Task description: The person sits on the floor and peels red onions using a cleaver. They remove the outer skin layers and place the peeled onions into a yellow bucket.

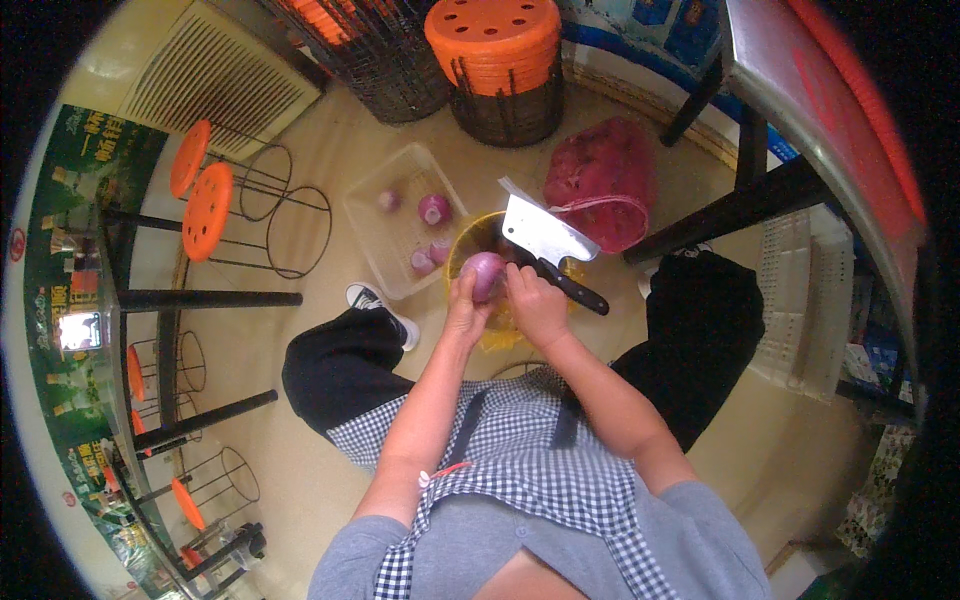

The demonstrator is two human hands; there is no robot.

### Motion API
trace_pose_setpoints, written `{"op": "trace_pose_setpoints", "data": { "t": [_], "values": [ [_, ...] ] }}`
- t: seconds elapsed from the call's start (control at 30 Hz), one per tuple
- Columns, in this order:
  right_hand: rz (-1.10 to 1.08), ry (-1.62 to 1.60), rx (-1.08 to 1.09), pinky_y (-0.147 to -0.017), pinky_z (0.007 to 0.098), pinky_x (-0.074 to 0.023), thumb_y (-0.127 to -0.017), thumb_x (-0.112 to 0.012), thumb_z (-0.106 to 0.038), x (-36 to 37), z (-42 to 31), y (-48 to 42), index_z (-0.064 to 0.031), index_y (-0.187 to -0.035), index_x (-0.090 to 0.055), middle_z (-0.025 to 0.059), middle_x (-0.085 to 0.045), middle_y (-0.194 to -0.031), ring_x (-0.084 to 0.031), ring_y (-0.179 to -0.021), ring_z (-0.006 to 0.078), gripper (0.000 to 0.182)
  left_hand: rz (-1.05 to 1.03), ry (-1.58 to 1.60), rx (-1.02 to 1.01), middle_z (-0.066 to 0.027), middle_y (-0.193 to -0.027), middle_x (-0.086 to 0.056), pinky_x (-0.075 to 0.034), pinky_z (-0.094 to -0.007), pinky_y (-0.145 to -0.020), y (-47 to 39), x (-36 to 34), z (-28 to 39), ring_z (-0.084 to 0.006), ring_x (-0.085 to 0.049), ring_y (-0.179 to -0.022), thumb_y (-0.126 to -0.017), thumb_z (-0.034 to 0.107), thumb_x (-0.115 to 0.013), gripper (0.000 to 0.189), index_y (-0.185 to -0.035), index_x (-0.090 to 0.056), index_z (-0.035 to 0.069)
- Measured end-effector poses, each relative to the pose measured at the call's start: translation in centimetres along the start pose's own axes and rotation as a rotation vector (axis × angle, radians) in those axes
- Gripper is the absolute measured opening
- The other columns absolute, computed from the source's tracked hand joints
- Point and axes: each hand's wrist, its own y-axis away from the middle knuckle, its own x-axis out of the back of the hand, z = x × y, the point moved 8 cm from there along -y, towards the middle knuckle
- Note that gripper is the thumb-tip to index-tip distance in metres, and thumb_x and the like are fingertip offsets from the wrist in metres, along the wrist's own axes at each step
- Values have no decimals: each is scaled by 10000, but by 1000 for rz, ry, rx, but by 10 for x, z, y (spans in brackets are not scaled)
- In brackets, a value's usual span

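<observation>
A purple onion (484, 276) is gripped in my left hand (470, 304), above a yellow bin lined with a yellow bag (501, 341). My right hand (535, 300) is closed at the onion's right side, its fingertips touching the skin; whether it pinches a piece of skin is hard to tell. A cleaver (551, 231) with a black handle lies across the bin's right side, its handle passing just beyond my right hand. Left of the bin stands a pale plastic basket (367, 251) holding several purple onions (433, 209). A red mesh sack (600, 176) lies behind the cleaver.
Stacked orange stools (495, 45) stand at the back. More orange-topped stools (208, 211) with wire legs are at the left, beside black table legs (210, 301). A metal-edged table (795, 82) rises at the right. A white perforated crate (799, 300) stands beside my right knee.
</observation>
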Motion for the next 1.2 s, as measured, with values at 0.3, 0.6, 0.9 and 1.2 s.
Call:
{"op": "trace_pose_setpoints", "data": {
  "t": [0.3, 0.6, 0.9, 1.2],
  "values": [
    [-160, -83, -303, -552, 423, -510, -904, -499, -228, -29, 46, -3, -67, -915, -594, 133, -605, -767, -637, -670, 302, 187, -13, -112, -9, -114, -1252, -529, -472, -444, -935, 9, -19, 1, -272, -543, -1129, -775, 472, -660, 662, -1271, -461, 81],
    [-229, -591, -602, -720, 435, -499, -887, -546, -303, -58, 73, 10, 7, -956, -597, 219, -650, -908, -632, -838, 364, 321, -215, 331, 177, -125, -1306, -500, -454, -421, -973, 18, -44, 12, -293, -507, -1185, -834, 533, -498, 675, -1330, -427, 81],
    [-84, -869, -446, -693, 355, -494, -823, -658, -234, -21, 41, -11, 7, -1021, -591, 155, -664, -871, -643, -759, 257, 318, -145, 235, 149, -122, -1293, -507, -436, -451, -980, 18, -40, 7, -314, -527, -1146, -803, 540, -552, 703, -1313, -434, 71],
    [-17, -860, -628, -683, 411, -482, -839, -586, -162, -24, 69, -4, -7, -930, -614, 198, -644, -799, -623, -753, 357, 183, -272, 226, 137, -131, -1274, -516, -479, -427, -908, 25, -42, 16, -317, -525, -1158, -724, 549, -610, 743, -1279, -463, 78]
  ]
}}
